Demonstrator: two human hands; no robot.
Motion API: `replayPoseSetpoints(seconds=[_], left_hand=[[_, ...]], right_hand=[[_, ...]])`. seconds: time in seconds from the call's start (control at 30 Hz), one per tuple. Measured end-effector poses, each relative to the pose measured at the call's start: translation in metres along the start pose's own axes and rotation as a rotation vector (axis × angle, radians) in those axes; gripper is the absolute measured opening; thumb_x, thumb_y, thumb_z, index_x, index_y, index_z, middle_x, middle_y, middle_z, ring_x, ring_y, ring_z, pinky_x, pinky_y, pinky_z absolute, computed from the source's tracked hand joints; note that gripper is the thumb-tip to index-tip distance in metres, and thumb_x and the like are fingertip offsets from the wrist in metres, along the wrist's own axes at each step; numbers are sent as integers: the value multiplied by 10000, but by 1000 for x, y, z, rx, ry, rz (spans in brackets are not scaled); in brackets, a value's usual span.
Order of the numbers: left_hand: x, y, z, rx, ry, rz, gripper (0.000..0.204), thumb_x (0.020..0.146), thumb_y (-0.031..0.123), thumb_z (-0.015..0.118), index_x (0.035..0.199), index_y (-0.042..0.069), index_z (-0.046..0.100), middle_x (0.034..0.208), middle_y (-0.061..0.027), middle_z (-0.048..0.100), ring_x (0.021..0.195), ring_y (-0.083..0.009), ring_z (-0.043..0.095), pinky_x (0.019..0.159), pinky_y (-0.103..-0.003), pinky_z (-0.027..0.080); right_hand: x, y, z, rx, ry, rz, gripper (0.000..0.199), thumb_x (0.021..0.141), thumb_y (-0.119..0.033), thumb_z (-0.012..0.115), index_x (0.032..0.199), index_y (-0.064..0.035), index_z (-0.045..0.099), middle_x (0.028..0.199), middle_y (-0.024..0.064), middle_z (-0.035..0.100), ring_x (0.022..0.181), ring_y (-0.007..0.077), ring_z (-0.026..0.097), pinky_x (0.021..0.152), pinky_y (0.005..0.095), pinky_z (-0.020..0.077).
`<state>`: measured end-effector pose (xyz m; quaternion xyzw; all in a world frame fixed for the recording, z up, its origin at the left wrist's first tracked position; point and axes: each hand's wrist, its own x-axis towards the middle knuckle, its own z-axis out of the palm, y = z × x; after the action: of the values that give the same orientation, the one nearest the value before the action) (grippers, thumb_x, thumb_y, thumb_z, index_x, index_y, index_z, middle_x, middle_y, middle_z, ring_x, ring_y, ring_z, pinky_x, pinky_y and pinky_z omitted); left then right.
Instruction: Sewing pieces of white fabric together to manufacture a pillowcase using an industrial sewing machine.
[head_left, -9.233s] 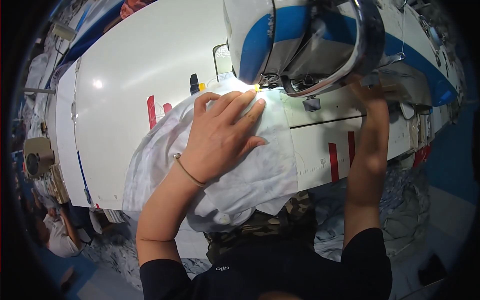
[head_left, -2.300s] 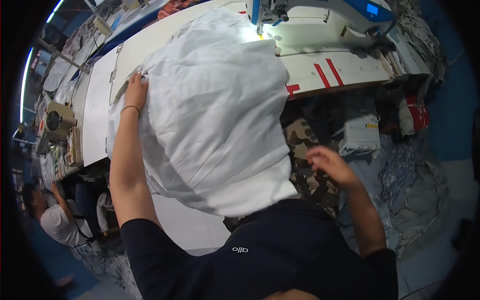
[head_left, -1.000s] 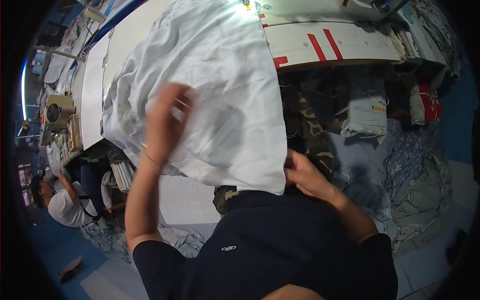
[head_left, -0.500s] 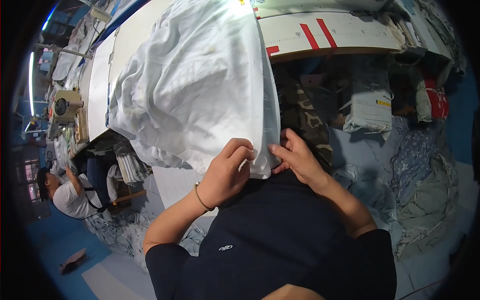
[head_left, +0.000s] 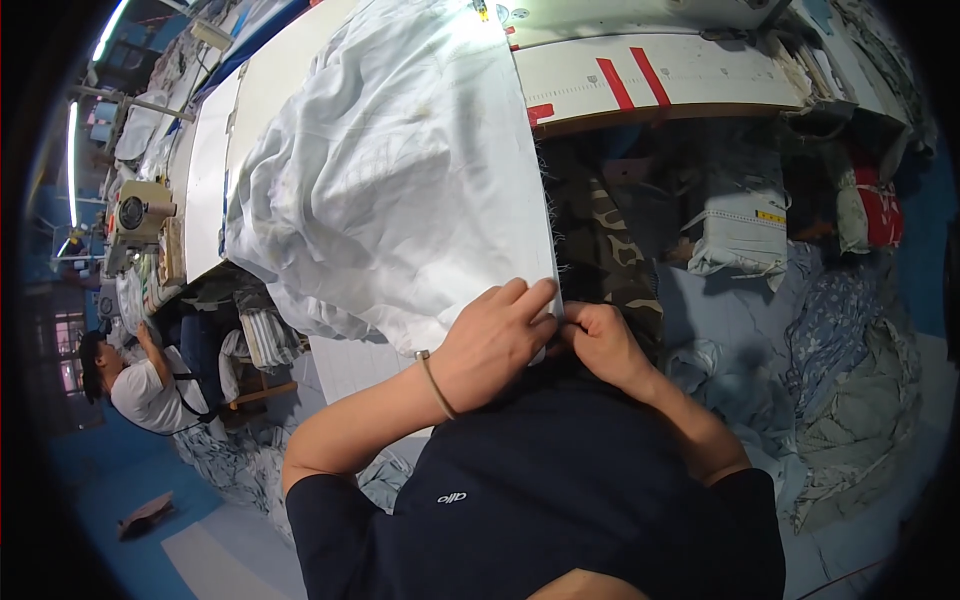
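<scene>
White fabric (head_left: 400,190) hangs from the near edge of the white tabletop (head_left: 215,150) down to my lap. I see my left hand (head_left: 495,340) closed on its lower corner, fingers lying flat over the cloth. My right hand (head_left: 600,340) pinches the same corner just beside, thumb and fingers closed on the fringed edge. Red tape strips (head_left: 630,78) mark the tabletop at right

Red tape strips (head_left: 632,78) on the white table edge at upper centre-right, two slanted bars side by side, plus a smaller red patch (head_left: 540,111) just left of them. Small yellow label (head_left: 770,216) on a pale folded bundle (head_left: 738,232) at right of centre. No screens or signs in view.
</scene>
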<state>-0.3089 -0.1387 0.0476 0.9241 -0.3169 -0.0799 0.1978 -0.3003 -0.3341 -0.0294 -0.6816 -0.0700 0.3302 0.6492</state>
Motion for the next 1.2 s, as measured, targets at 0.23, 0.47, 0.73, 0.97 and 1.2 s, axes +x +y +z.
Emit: replayPoseSetpoints(seconds=[0.23,0.47,0.73,0.97,1.2], left_hand=[[17,-18,15,-98,-94,103,315,702,55,633,1008,-14,655,1087,-110,567,994,-267,561,841,-336,522],[20,-80,-68,-771,-108,44,218,852,-83,648,1048,-13,715,1116,-138,709,982,-342,687,819,-365,552],[-15,-227,-41,315,765,-856,118,887,20,665,993,17,614,972,-136,598,978,-345,552,873,-451,427],[28,-277,-88,209,677,-726,93,877,-26,633,945,13,584,900,-154,575,842,-363,567,735,-425,457],[67,-328,-107,195,631,-618,144,871,-35,624,988,6,550,924,-167,579,862,-381,574,736,-441,458]], right_hand=[[29,-18,-19,-441,413,-613,179,826,45,587,966,22,695,958,120,697,961,333,674,844,395,532],[78,-19,-31,-633,90,-909,199,717,92,617,848,-39,688,943,94,691,947,257,680,814,380,464],[88,-9,-36,-558,62,-793,139,757,73,665,848,-23,707,939,97,701,948,249,701,738,346,501],[120,-42,-54,-580,-55,-819,127,785,7,708,888,-67,704,991,44,699,959,203,711,660,301,483],[149,-78,-67,-668,-64,-833,250,742,43,670,968,-62,674,1014,40,678,978,207,702,640,310,477]])
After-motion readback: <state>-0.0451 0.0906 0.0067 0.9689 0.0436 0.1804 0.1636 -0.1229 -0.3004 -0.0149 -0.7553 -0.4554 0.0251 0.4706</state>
